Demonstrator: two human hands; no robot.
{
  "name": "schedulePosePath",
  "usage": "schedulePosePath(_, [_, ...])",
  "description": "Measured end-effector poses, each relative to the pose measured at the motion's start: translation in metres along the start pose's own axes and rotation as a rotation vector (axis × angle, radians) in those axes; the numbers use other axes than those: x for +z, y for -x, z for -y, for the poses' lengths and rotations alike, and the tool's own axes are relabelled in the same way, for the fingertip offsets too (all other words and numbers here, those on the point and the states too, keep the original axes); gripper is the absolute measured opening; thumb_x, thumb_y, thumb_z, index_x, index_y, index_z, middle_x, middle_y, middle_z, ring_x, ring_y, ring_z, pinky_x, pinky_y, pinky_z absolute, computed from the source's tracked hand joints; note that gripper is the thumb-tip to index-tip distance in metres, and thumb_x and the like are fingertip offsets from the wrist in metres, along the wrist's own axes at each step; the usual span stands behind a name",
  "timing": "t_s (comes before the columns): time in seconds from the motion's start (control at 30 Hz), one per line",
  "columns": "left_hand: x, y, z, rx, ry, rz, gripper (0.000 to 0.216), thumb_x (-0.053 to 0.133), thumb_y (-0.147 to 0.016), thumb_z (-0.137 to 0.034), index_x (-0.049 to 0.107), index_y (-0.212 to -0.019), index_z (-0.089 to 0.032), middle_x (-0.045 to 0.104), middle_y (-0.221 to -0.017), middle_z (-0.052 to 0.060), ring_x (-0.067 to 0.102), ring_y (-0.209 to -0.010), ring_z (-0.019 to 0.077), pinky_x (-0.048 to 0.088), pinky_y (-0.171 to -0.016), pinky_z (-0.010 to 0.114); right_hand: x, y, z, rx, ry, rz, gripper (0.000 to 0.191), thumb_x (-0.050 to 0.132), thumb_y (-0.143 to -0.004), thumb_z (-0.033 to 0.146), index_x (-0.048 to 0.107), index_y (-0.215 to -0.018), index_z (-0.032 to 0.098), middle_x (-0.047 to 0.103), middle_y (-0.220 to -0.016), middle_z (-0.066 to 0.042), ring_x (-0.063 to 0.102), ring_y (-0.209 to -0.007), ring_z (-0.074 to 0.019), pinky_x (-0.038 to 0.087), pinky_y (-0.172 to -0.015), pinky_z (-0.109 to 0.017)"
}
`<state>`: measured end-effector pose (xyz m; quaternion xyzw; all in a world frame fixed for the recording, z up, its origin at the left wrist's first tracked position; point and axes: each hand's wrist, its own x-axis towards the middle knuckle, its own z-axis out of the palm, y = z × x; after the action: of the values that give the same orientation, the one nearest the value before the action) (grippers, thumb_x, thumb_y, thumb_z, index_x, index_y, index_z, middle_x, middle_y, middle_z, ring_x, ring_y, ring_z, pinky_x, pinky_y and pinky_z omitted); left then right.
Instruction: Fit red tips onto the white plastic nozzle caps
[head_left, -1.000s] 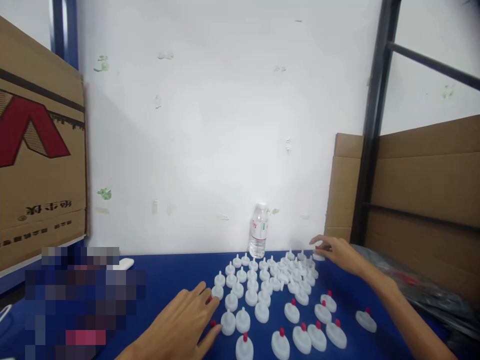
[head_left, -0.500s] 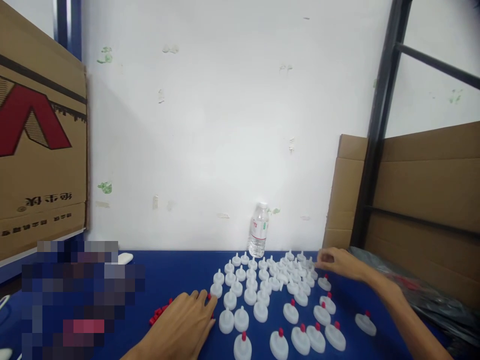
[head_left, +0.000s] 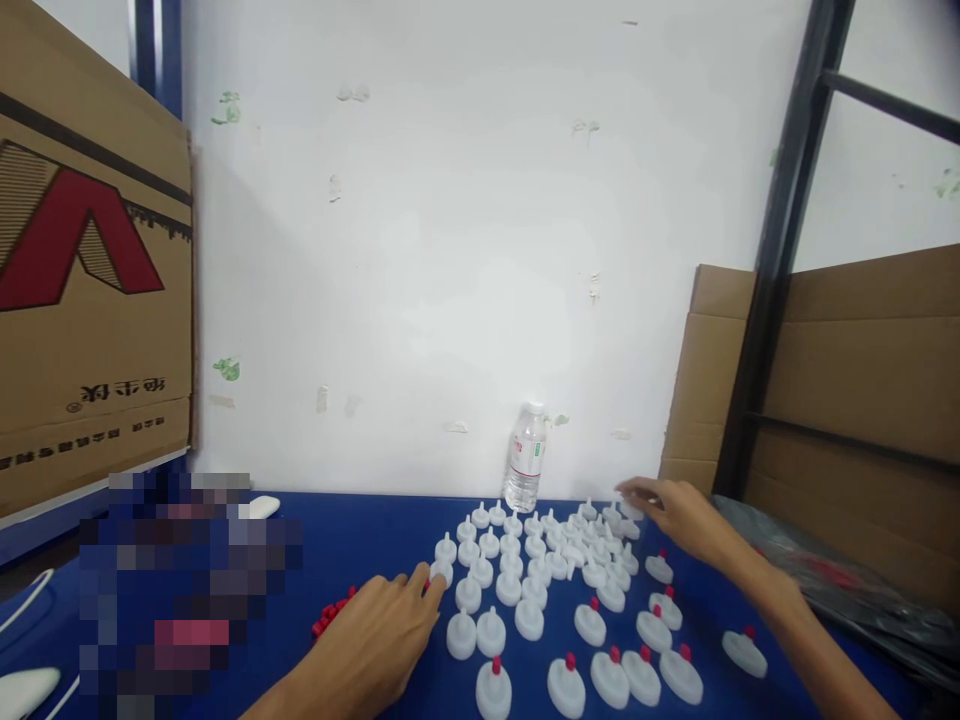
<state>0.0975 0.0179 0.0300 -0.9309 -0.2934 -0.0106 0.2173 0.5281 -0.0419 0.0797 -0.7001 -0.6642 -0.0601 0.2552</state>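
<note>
Squat white nozzled pieces [head_left: 461, 638] dot the bench [head_left: 352, 535], middle to right, near-right ones red-capped; left hand [head_left: 382, 635] curls at the group's left, right hand [head_left: 675, 515] over its far right; whether either grips, I cannot tell.

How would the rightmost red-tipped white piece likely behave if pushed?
The rightmost red-tipped white piece would probably slide rather than tip: its body is low and broad. Its plastic look suggests something light and stiff. Its small red tip may be fiddly.

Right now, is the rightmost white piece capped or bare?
Capped: the rightmost white piece has a red cap on top.
</note>
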Motion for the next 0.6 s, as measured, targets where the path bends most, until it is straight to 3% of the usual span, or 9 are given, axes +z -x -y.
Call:
schedulePosePath(0.13, [-0.01, 0.002, 0.002, -0.065, 0.065, -0.061, 0.035, 0.027, -0.1, -0.013, 0.058, -0.113, -0.021, 0.067, -0.105, 0.009, 0.069, -0.077, 0.0265, 0.051, -0.064, 0.038, 0.01, 0.002, 0.041, -0.122, -0.056, -0.086, 0.033, 0.039, -0.102, 0.039, 0.062, -0.121, 0.026, 0.073, -0.12, -0.008, 0.071, -0.11, -0.0263, 0.053, -0.092, -0.037])
schedulePosePath(0.3, [-0.015, 0.003, 0.0, -0.139, 0.348, -0.131, 0.021, 0.036, -0.097, -0.016, 0.055, -0.099, -0.024, 0.067, -0.097, 0.002, 0.07, -0.077, 0.0222, 0.048, -0.068, 0.035, 0.035, 0.012, 0.104, -0.338, -0.13, -0.099, 0.034, 0.033, -0.105, 0.022, 0.051, -0.134, 0.028, 0.066, -0.127, -0.008, 0.068, -0.112, -0.0212, 0.055, -0.095, -0.039])
schedulePosePath(0.43, [-0.013, 0.003, 0.0, -0.165, 0.461, -0.263, 0.018, 0.041, -0.094, -0.014, 0.056, -0.096, -0.025, 0.068, -0.094, -0.001, 0.069, -0.076, 0.0196, 0.044, -0.065, 0.032, 0.048, 0.022, 0.157, -0.402, -0.129, -0.104, 0.044, 0.051, -0.102, 0.023, 0.042, -0.144, 0.033, 0.067, -0.127, -0.007, 0.068, -0.112, -0.0234, 0.058, -0.09, -0.04])
schedulePosePath(0.6, [-0.007, 0.006, 0.0, -0.097, 0.596, -0.438, 0.013, 0.046, -0.098, -0.017, 0.057, -0.098, -0.024, 0.069, -0.092, -0.003, 0.06, -0.057, 0.0103, 0.04, -0.055, 0.025, 0.064, 0.037, 0.203, -0.464, -0.141, -0.056, 0.056, 0.062, -0.093, 0.009, 0.046, -0.141, 0.031, 0.068, -0.118, -0.007, 0.069, -0.107, -0.0234, 0.059, -0.089, -0.038])
